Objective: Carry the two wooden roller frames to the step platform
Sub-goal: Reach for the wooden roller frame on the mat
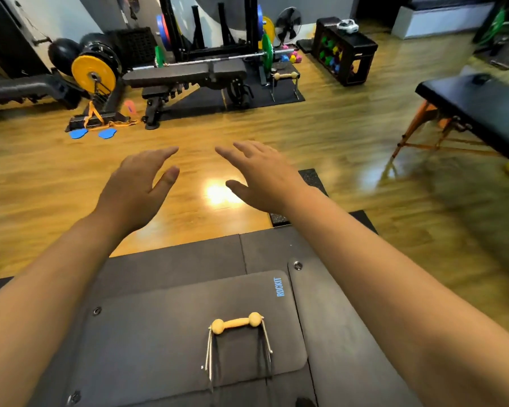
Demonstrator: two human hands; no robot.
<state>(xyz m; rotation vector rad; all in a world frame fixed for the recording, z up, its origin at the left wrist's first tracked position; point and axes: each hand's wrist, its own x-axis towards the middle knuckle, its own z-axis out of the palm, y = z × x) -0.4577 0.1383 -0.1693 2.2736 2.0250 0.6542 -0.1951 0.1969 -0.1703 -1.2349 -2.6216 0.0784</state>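
Bright indoor light; a glare spot shines on the wooden floor (218, 195). Right side smears with blur; edges bend.

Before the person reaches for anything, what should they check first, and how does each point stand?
1. Both hands free: ok. The left hand and right hand are open and empty.
2. Near roller frame located: ok, upright on the black mat.
3. Second roller frame located: ok, standing by the weight bench.
4. Wooden floor between them free of obstacles: ok.
5. Step platform in sight: cannot tell.
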